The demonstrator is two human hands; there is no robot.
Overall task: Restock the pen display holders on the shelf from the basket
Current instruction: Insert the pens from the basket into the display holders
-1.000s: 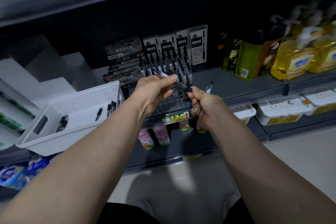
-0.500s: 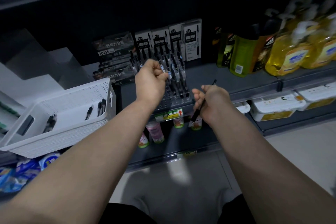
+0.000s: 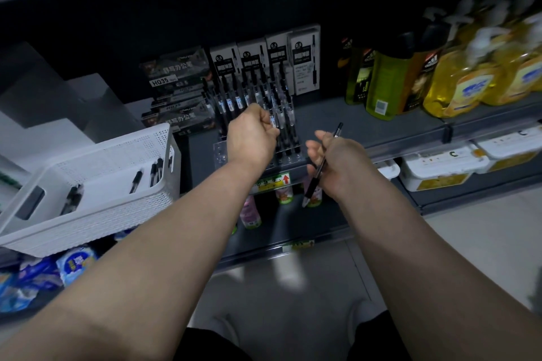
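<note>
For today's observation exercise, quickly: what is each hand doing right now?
Left hand: pinching a clear-barrelled plastic pen in the clear display holder.
Right hand: gripping a slim black plastic pen.

Yellow pump soap bottles (image 3: 457, 88) at two o'clock, green plastic bottle (image 3: 384, 88) beside them, white lidded tubs (image 3: 440, 167) at three, blue-and-white packets (image 3: 73, 264) at eight.

Basket (image 3: 123, 214) left of pen holder (image 3: 220, 152) on shelf (image 3: 366, 123); bottles (image 3: 457, 82) right; pen boxes (image 3: 303, 58) behind holder.
</note>
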